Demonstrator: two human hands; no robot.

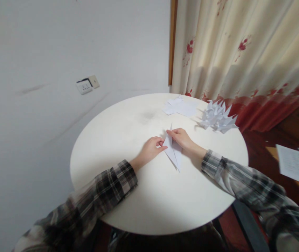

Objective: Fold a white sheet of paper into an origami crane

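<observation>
A folded white paper, long and pointed at both ends, is between my hands over the middle of the round table. My left hand pinches its left edge between thumb and fingers. On the upper right side, my right hand has its fingers closed on the paper near the top point. Creases run down the length of the paper, and its lower point faces me. My right fingers partly hide its upper right side.
The white round table stands against a wall with a socket. Flat paper sheets lie at its far side. A pile of folded paper pieces sits at the right, near a curtain. Written sheets lie lower right.
</observation>
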